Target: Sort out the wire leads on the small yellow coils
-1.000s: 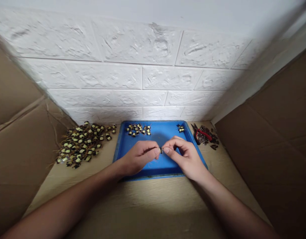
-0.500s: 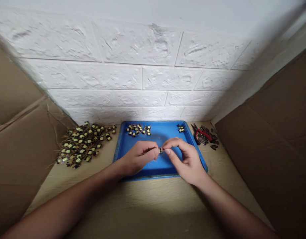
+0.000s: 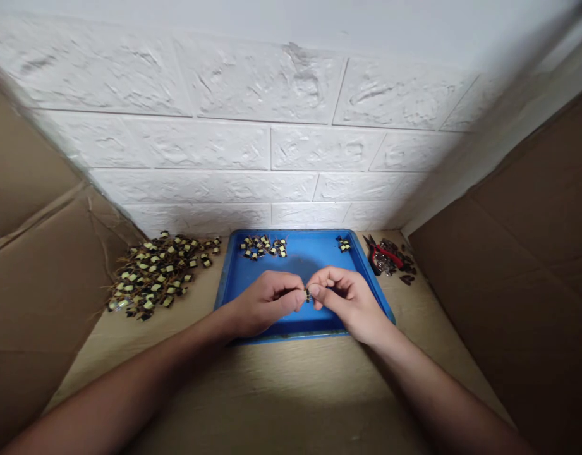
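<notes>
Over the blue tray [image 3: 314, 325], my left hand [image 3: 266, 303] pinches a small wire-wound transformer [image 3: 308, 296], a black part with a yellow band, between thumb and forefinger. My right hand [image 3: 345, 297] meets it from the other side, thumb and forefinger closed at the part's right edge. Its fingertips hide most of what they grip, so I cannot tell whether they hold the body or its thin wires. Similar transformers [image 3: 263, 246] lie in a group at the tray's back left, and a few more [image 3: 344, 244] sit at its back right.
A large heap of transformers [image 3: 153, 272] with copper-coloured leads spreads over the table left of the tray. Red-handled pliers [image 3: 388, 255] rest on small dark pieces [image 3: 407, 279] at the right. Cardboard panels [image 3: 522, 253] flank both sides; a white brick-patterned wall [image 3: 234, 148] stands behind.
My right hand's fingers have drawn in and curled closer around the transformer, which has shifted slightly right and down. The left hand has barely moved.
</notes>
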Available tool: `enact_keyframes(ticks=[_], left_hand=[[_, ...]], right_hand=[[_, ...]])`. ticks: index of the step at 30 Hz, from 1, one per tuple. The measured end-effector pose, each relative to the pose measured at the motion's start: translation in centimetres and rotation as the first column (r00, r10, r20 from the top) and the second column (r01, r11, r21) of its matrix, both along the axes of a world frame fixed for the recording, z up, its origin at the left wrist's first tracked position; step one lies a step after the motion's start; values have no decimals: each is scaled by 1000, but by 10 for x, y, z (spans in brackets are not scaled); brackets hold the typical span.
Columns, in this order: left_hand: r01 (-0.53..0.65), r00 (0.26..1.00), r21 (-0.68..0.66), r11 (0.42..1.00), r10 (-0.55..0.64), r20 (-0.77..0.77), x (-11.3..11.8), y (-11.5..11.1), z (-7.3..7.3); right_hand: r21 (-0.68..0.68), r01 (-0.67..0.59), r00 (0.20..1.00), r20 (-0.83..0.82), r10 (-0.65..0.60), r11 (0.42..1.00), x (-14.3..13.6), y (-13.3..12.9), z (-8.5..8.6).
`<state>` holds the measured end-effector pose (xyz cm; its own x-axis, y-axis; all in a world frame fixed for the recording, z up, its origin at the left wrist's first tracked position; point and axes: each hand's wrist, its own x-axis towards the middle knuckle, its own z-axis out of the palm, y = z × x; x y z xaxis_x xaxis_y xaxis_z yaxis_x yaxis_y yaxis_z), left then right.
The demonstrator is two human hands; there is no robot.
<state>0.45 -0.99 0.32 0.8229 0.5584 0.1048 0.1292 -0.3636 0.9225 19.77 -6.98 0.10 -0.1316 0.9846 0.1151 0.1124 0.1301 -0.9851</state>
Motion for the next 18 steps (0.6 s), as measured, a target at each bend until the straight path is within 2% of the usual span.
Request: enact_keyframes(ticks=[8,12,18], left_hand=[[32,999,57,998,-31,-30,0,1,-1],[20,1000,49,999,-19,-20,0,1,0],[14,1000,56,998,-13,-19,0,1,0]], right_hand=[[196,101,954,259,-151,975,-1,-7,1],[375,88,908,351,-229,923,-1,-9,1],[514,66,876,380,-296,855,-2,-12,1]])
